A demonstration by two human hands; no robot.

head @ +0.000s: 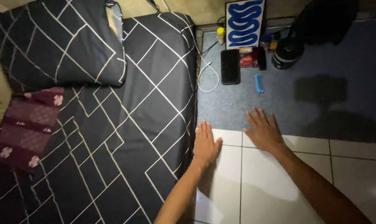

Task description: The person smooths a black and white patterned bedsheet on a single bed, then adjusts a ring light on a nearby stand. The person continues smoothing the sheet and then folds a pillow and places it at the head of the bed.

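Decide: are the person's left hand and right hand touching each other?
Apart. The head view shows bare white tile between the left hand and the right hand.

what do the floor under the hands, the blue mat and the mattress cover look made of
Floor: likely glazed ceramic tile, white and glossy, with grout lines and glare.
Blue mat: seems a low-pile carpet, matte and speckled; the right hand lies on its edge, the left hand on tile beside the mattress.
Mattress cover: dark woven fabric, probably cotton or polyester, soft folds, printed pale lines.

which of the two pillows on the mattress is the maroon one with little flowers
The smaller pillow at the mattress's left edge; the larger pillow at the top corner is black with white lines instead.
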